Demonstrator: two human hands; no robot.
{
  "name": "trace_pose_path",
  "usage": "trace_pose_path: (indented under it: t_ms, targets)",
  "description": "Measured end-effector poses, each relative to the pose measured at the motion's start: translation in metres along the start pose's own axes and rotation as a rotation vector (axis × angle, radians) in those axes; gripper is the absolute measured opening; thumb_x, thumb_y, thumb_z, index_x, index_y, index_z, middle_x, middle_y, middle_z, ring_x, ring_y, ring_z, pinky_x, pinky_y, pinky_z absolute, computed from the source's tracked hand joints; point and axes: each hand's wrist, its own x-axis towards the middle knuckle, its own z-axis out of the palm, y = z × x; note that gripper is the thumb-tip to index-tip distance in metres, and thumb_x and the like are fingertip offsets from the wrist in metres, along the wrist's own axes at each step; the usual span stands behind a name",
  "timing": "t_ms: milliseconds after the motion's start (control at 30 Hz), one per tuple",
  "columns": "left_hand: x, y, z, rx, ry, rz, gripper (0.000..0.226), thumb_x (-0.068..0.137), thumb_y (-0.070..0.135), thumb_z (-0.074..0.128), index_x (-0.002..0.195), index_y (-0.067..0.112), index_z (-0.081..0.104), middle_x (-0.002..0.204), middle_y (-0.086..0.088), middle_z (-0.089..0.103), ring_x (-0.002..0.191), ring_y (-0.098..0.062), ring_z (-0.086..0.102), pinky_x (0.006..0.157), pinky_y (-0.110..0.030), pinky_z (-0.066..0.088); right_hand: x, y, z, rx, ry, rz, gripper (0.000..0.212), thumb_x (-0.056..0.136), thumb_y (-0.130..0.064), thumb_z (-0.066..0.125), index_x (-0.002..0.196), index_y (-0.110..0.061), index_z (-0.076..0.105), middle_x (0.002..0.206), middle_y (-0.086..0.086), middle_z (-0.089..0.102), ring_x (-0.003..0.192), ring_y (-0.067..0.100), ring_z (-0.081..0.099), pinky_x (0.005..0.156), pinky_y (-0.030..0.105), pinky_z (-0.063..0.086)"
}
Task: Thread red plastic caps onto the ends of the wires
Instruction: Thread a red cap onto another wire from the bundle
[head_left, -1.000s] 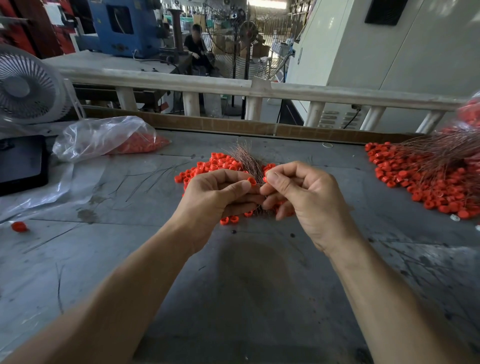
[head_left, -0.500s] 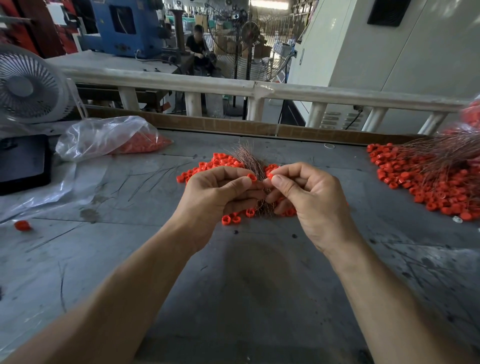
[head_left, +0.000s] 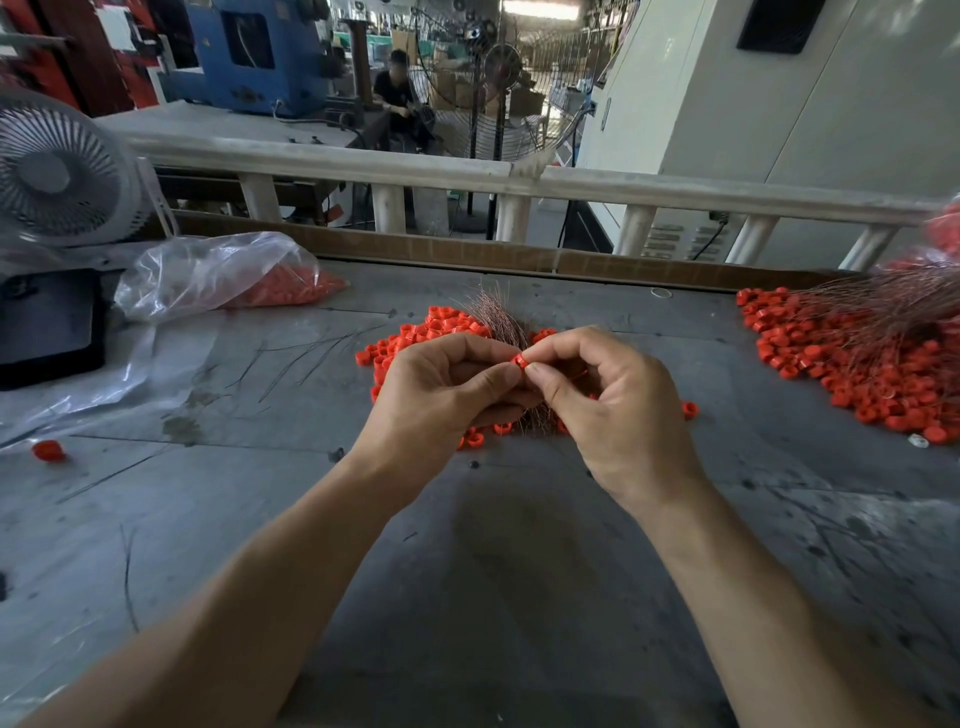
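**One Cap at a Time: Hands Meet Over a Bundle of Fine Wire**

The right hand (head_left: 613, 405) pinches a single red cap (head_left: 518, 360) between thumb and forefinger, its other fingers curled loosely beneath. The left hand (head_left: 441, 389) meets it fingertip to fingertip, fingers curled around a bundle of thin copper-coloured wires (head_left: 498, 322) whose free ends fan up and away behind the knuckles. Whether a wire tip has already entered the cap cannot be told; the contact point is too small and partly hidden by the fingers.

Just beyond the hands lies a loose pile of red caps (head_left: 415, 338) on the grey desk (head_left: 493, 571), with a few strays near the wrists. Well apart to the right sits a heap of capped wires (head_left: 857, 358), seemingly finished work. To the left, a clear plastic bag (head_left: 208, 275) holds more caps, a lone cap (head_left: 48, 450) rests near the desk's edge, and a white fan (head_left: 57, 171) stands behind.

The risk here appears to lie in the fineness of the parts: a wire that bends or misses the cap's hole would stall the threading, and a slackened pinch could drop the cap into the pile below. A loosened left grip might let the bundle splay across the desk.
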Motion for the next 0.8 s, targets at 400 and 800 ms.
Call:
trace_pose_path:
  t_ms: [400,800]
  targets:
    - [0.0,-0.001,0.0,0.02,0.02,0.0,0.014,0.091,0.008,0.069,0.104,0.002,0.07,0.091,-0.018,0.077,0.087,-0.027,0.076,0.081,-0.036,0.063,0.001,-0.002,-0.003,-0.114,-0.017,-0.107,0.014,0.086,-0.01,0.081,0.098,-0.018,0.08,0.095,-0.01,0.07,0.092,0.005,0.067,0.081,0.012,0.047]
    - [-0.002,0.003,0.002,-0.207,0.006,-0.224,0.011,0.094,0.01,0.064,0.102,0.003,0.066,0.094,-0.018,0.066,0.085,-0.025,0.065,0.081,-0.035,0.058,-0.002,-0.014,0.014,-0.476,0.079,-0.211,0.009,0.086,-0.014,0.075,0.093,-0.018,0.072,0.095,-0.006,0.066,0.095,0.018,0.063,0.075,0.044,0.054]
